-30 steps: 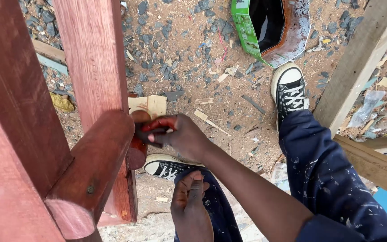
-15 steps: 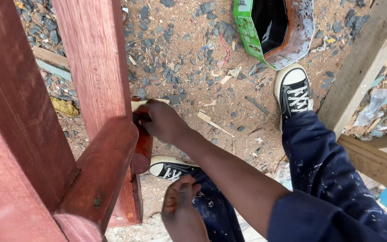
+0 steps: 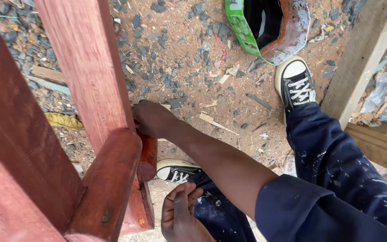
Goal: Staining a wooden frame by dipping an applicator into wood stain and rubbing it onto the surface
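Note:
My right hand (image 3: 151, 118) reaches left across my body and presses against the red-stained wooden post (image 3: 90, 76), just above the rounded red rail (image 3: 108, 179). Its fingers curl around the post's edge and are partly hidden; a small red piece they grip is barely visible. My left hand (image 3: 180, 215) hangs low by my knee, fingers loosely apart, holding nothing I can see. A broad red plank (image 3: 14, 148) fills the left side.
The ground (image 3: 193, 76) is sandy, with dark stones and wood chips. My black-and-white sneakers (image 3: 294, 85) (image 3: 175, 170) stand on it. A green-edged open bag (image 3: 265, 27) lies at the top. Bare timber beams (image 3: 363, 58) cross at the right.
My right hand has moved up and left along the post, from the rail's end to the post's edge. The red piece seen in its fingers earlier is now mostly hidden.

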